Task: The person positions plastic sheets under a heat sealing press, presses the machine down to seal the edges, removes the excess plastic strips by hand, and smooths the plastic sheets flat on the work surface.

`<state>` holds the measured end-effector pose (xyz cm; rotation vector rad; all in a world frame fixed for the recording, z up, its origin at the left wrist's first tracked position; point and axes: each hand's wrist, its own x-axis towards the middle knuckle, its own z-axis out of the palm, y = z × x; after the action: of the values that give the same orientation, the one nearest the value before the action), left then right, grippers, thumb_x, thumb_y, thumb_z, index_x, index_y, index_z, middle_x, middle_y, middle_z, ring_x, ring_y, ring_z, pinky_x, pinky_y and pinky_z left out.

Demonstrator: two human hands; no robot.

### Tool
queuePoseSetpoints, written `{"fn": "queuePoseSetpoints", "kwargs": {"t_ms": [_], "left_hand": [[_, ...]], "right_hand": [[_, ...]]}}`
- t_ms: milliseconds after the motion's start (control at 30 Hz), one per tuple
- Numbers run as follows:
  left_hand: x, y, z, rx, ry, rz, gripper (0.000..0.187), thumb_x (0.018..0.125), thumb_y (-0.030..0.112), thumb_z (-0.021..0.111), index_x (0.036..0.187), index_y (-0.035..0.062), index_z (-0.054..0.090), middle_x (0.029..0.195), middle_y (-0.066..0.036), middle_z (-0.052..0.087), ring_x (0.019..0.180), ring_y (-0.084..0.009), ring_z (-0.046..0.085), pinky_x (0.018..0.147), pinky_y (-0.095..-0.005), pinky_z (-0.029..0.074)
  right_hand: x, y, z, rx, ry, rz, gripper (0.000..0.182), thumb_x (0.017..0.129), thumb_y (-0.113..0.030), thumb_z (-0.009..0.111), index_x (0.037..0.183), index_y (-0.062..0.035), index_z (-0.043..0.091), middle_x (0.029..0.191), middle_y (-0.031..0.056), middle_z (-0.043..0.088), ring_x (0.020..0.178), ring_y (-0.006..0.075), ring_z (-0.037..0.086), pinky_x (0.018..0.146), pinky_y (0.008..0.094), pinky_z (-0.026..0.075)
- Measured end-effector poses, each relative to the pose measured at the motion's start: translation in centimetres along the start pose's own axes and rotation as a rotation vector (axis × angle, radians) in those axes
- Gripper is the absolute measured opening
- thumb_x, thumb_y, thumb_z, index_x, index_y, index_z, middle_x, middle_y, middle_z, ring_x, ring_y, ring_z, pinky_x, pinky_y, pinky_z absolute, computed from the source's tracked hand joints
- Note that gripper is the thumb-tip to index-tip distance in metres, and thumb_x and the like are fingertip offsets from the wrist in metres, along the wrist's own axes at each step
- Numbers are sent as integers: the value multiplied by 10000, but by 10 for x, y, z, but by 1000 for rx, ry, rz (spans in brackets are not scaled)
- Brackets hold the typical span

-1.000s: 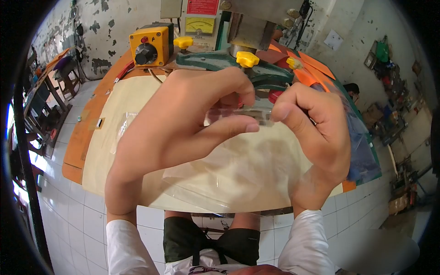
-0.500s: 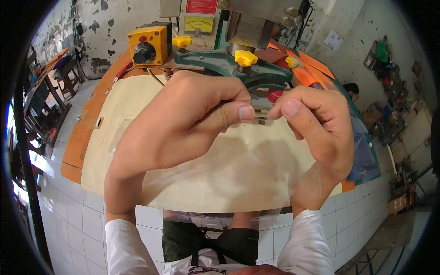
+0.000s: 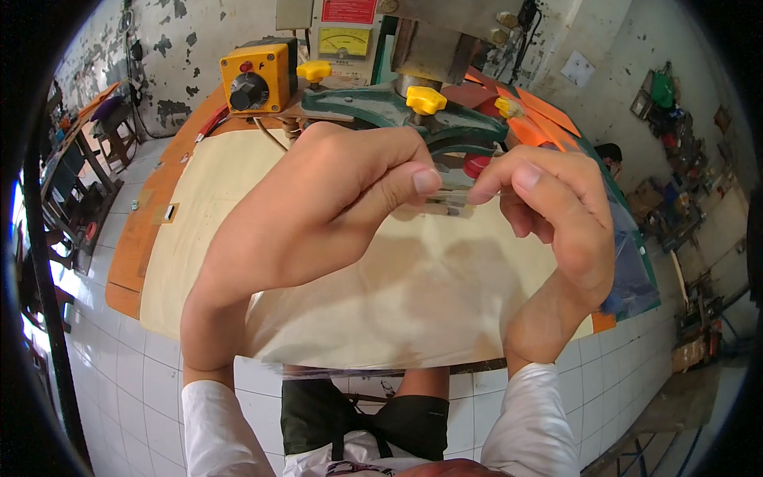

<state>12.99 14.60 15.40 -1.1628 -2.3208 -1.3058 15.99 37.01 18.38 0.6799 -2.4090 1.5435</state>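
A clear plastic sheet hangs between my hands, its upper edge stretched from one to the other and its lower edge near the front of the table. My left hand pinches that upper edge between thumb and curled forefinger. On the other side, my right hand has curled fingers at the same edge, with the thumb raised a little over the forefinger. Behind the fingertips stands the green press head with yellow knobs. Part of the press's lower side is hidden by my hands.
Beneath the film lies a cream work surface on an orange-brown table. A yellow control box with a black dial stands at the back left. Orange sheets and bluish plastic lie on the right.
My right thumb has lifted and shifted right along the film's edge, and the fingers below it have loosened. My left hand keeps its pinch, almost unmoved. The hanging film has shifted slightly.
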Motion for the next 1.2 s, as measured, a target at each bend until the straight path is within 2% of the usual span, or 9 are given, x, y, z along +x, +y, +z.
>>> {"fn": "queuePoseSetpoints", "kwargs": {"t_ms": [67, 167, 233, 333, 433, 633, 733, 1133, 1200], "left_hand": [[1, 2, -2, 3, -12, -5, 270, 1020, 227, 545, 876, -1, 564, 724, -31, 540, 664, -111, 460, 608, -265, 400], [1, 1, -1, -4, -26, 11, 250, 1013, 206, 545, 872, 0, 564, 723, -31, 543, 660, -112, 458, 606, -268, 399], [0, 1, -1, -14, -30, 33, 238, 1007, 193, 549, 868, 0, 564, 718, -31, 544, 655, -113, 457, 604, -270, 398], [-1, 4, -5, 42, -28, 58, 218, 987, 169, 563, 849, 0, 570, 706, -33, 549, 644, -115, 461, 603, -273, 398], [-2, 3, -13, 69, -21, 89, 209, 967, 153, 583, 829, -4, 572, 696, -36, 547, 635, -111, 466, 602, -270, 396], [-2, 7, -22, 49, -46, -33, 220, 959, 146, 588, 810, -13, 556, 705, -20, 537, 660, -107, 458, 610, -253, 378], [-2, 6, -23, 21, -47, -39, 231, 962, 155, 585, 804, -11, 551, 716, -13, 530, 675, -106, 452, 614, -248, 370], [-3, 1, -26, -30, -38, -52, 251, 955, 199, 632, 826, -4, 563, 734, -7, 514, 673, -94, 441, 605, -237, 364], [-2, 0, -28, -38, -171, -14, 221, 936, 194, 674, 868, -3, 601, 763, -25, 574, 656, -90, 483, 578, -247, 386]], "right_hand": [[-1, 2, 3, 11, -13, -14, 422, 818, -397, 575, 743, 2, 691, 577, -3, 499, 551, 63, 421, 515, 226, 269], [-3, 4, 10, 14, 116, -102, 349, 797, -343, 619, 739, -3, 674, 589, -13, 510, 545, 56, 421, 510, 221, 262], [-2, 2, 1, -185, -71, -112, 168, 875, -122, 663, 792, 25, 663, 595, -3, 552, 569, 36, 448, 511, 229, 332], [0, 9, -2, -162, -75, -187, 148, 857, -100, 685, 777, 22, 663, 571, -10, 537, 535, 31, 429, 481, 234, 318], [-3, 8, -4, -84, -31, -166, 190, 882, -126, 684, 769, 24, 661, 564, -12, 525, 529, 29, 425, 476, 233, 313], [-4, 4, -21, -77, -108, -64, 263, 947, -189, 666, 789, 21, 660, 616, -9, 565, 570, 36, 455, 504, 234, 337], [-2, 10, -23, -93, -95, -176, 279, 959, -203, 654, 791, 20, 653, 643, -10, 576, 597, 36, 458, 520, 228, 336], [-2, 8, -22, -49, -84, -149, 301, 954, -213, 662, 767, 20, 626, 651, -22, 557, 627, 32, 438, 540, 220, 332], [-2, 7, -22, -41, -85, -159, 287, 946, -203, 668, 770, 21, 627, 652, -21, 557, 631, 33, 441, 544, 220, 333]]}}
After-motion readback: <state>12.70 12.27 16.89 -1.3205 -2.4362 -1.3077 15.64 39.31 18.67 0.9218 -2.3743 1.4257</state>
